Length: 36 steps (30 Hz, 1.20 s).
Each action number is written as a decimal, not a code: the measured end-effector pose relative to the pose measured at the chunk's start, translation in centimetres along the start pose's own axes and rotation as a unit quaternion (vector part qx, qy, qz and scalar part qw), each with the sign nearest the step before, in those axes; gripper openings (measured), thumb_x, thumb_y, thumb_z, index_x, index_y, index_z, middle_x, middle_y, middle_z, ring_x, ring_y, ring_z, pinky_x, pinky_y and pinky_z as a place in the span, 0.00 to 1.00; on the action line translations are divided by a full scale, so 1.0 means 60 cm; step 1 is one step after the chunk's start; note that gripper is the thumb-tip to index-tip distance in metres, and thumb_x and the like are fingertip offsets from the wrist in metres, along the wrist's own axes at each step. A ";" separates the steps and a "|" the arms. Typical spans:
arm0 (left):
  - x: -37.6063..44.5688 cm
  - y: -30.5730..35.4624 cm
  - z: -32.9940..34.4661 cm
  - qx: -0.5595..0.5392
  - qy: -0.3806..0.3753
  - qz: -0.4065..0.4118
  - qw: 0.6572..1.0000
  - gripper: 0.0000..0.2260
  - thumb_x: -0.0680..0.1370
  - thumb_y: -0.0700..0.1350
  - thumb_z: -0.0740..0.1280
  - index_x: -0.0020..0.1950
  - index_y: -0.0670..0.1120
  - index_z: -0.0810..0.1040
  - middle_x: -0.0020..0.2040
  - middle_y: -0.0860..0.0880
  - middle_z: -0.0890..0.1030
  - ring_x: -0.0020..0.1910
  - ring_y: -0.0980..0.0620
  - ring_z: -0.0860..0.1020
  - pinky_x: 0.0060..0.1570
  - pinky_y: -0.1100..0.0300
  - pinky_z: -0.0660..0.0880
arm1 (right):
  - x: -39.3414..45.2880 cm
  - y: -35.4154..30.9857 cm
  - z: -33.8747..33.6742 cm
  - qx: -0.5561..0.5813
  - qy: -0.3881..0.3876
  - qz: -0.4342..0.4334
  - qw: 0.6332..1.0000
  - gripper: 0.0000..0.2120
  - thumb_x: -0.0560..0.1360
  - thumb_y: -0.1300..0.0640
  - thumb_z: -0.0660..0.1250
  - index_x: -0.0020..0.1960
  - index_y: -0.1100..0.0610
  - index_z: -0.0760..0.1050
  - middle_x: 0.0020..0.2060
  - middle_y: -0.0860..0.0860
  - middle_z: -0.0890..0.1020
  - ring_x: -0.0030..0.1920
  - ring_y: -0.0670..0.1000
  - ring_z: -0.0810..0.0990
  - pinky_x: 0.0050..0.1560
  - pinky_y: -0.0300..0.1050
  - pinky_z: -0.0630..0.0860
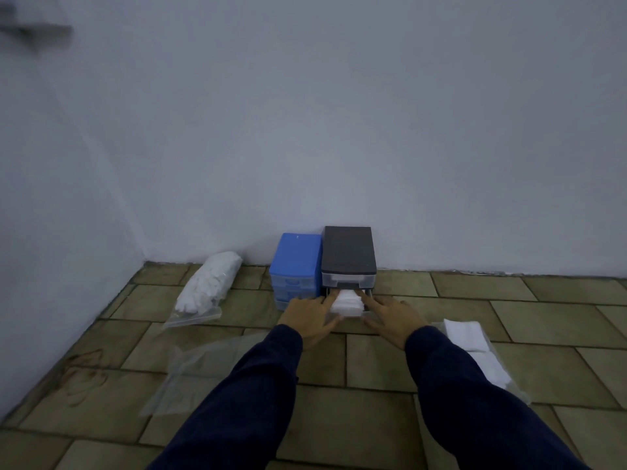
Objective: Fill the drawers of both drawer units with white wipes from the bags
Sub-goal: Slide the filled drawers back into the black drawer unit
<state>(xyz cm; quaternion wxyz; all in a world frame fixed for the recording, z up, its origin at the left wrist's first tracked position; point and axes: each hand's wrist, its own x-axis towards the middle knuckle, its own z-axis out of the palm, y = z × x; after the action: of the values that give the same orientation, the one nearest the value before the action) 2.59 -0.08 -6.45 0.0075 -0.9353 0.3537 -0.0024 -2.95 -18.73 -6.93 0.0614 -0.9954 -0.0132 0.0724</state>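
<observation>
Plain white walls meet in a corner, w/ a floor [424,340] of worn olive-brown tiles laid like bricks. Two small drawer units sit side by side against the back wall, touching: blue unit [296,266] on the left, black unit [348,254] w/ clear drawers on the right.

Black unit's lower drawer [349,308] is pulled out toward the person and has a stack of white wipes [346,304] in it. Upper drawer looks closed; blue unit's drawers all look closed too, can't tell what's inside.

Both hands are at that open drawer. Left hand [310,318] rests on its left edge, fingers mostly straight and reaching to the wipes. Right hand [395,317] is on the right side, fingers spread and fairly flat, index pointing along the drawer's edge. Neither is gripping anything as far as can be seen. Dark blue sleeves [258,385] on both arms.

Full bag [207,286] of wipes lies left of the blue unit, near the wall. Flat, see-thru bag [190,371] lies under the left arm, looks empty. Right of the right arm, another bag [475,351] w/ wipes stacked in it, partly hidden by the sleeve.
</observation>
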 end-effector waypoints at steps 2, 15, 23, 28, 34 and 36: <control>-0.002 -0.003 0.003 0.025 0.004 0.009 1.000 0.26 0.83 0.56 0.47 0.77 0.47 0.47 0.66 0.44 0.74 0.60 0.46 0.74 0.57 0.53 0.68 | -0.004 0.006 0.005 -0.027 0.003 -0.009 1.000 0.27 0.81 0.45 0.48 0.76 0.46 0.40 0.69 0.55 0.69 0.65 0.55 0.71 0.69 0.52 0.62; -0.007 -0.015 0.022 0.150 0.222 0.002 0.963 0.25 0.53 0.44 0.83 0.49 0.50 0.84 0.40 0.48 0.81 0.39 0.48 0.79 0.41 0.51 0.78 | -0.003 -0.004 0.002 -0.135 0.289 -0.009 0.948 0.19 0.50 0.52 0.83 0.39 0.49 0.83 0.37 0.51 0.80 0.37 0.52 0.79 0.40 0.53 0.77; 0.020 -0.027 0.027 0.097 0.298 -0.048 0.948 0.39 0.59 0.50 0.81 0.65 0.46 0.67 0.60 0.46 0.78 0.58 0.48 0.69 0.57 0.49 0.67 | 0.028 -0.006 0.006 0.081 0.324 0.011 0.943 0.30 0.57 0.60 0.81 0.53 0.59 0.70 0.53 0.56 0.77 0.46 0.55 0.79 0.43 0.53 0.80; 0.024 -0.038 0.029 0.152 0.270 -0.051 0.949 0.48 0.67 0.60 0.74 0.77 0.49 0.50 0.73 0.51 0.65 0.69 0.50 0.63 0.68 0.38 0.50 | 0.029 -0.003 -0.004 -0.041 0.311 -0.031 0.949 0.48 0.51 0.51 0.83 0.66 0.53 0.65 0.63 0.54 0.77 0.60 0.53 0.77 0.56 0.55 0.75; 0.044 -0.033 0.032 0.137 0.333 -0.040 0.932 0.37 0.62 0.53 0.79 0.66 0.49 0.67 0.63 0.52 0.78 0.62 0.50 0.68 0.66 0.35 0.51 | 0.045 0.003 0.001 -0.023 0.336 -0.045 0.940 0.43 0.52 0.54 0.83 0.61 0.51 0.66 0.58 0.52 0.79 0.55 0.51 0.80 0.58 0.47 0.72; 0.047 -0.032 0.032 0.131 0.340 -0.040 0.930 0.36 0.62 0.51 0.79 0.65 0.49 0.66 0.61 0.52 0.79 0.60 0.50 0.68 0.65 0.35 0.54 | 0.050 0.001 0.002 -0.017 0.353 -0.043 0.934 0.42 0.51 0.55 0.83 0.60 0.52 0.66 0.56 0.52 0.80 0.53 0.52 0.80 0.58 0.45 0.70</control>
<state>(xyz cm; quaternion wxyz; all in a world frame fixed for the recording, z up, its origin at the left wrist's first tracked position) 6.01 -0.47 -8.36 0.0090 -0.8824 0.2940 -0.3673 0.01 -18.68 -7.46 0.0479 -0.9561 -0.0343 -0.2870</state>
